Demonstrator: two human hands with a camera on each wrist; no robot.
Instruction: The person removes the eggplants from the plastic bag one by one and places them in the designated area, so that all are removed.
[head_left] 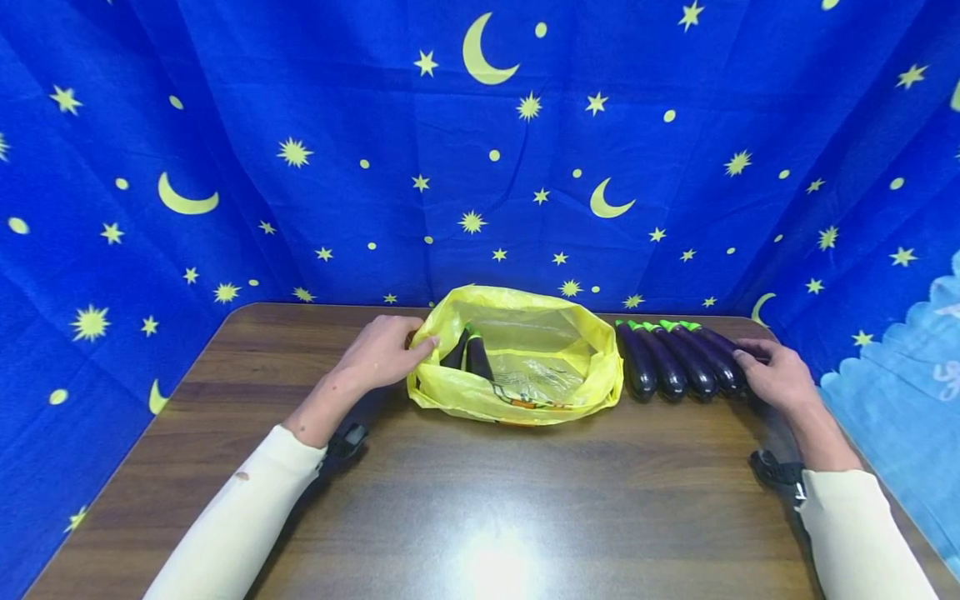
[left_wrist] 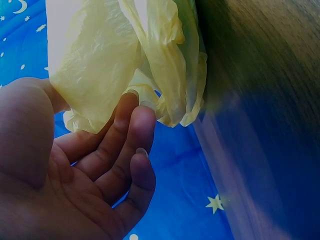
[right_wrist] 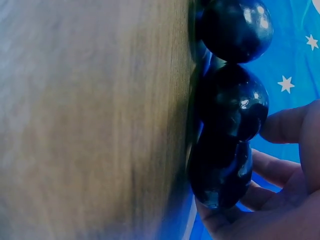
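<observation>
A yellow plastic bag (head_left: 465, 404) stands on the table with its mouth held wide. My left hand (head_left: 382, 352) grips the bag's left rim, thumb over the edge and fingers outside; the left wrist view shows the thin film (left_wrist: 95, 60) between them. Two dark purple eggplants (head_left: 477, 358) with green stem ends lean inside the bag at its left. To the right of the bag, several more eggplants (head_left: 670, 371) lie side by side. My right hand (head_left: 780, 375) holds the rightmost eggplant (right_wrist: 220, 175), with fingers curled around its outer side and the thumb above.
The brown wooden table (head_left: 420, 500) reaches toward me, with a bright light reflection near its front. A blue cloth (head_left: 360, 108) with yellow moons and stars hangs behind and at the sides. Light blue fabric (head_left: 900, 417) lies beyond the table's right edge.
</observation>
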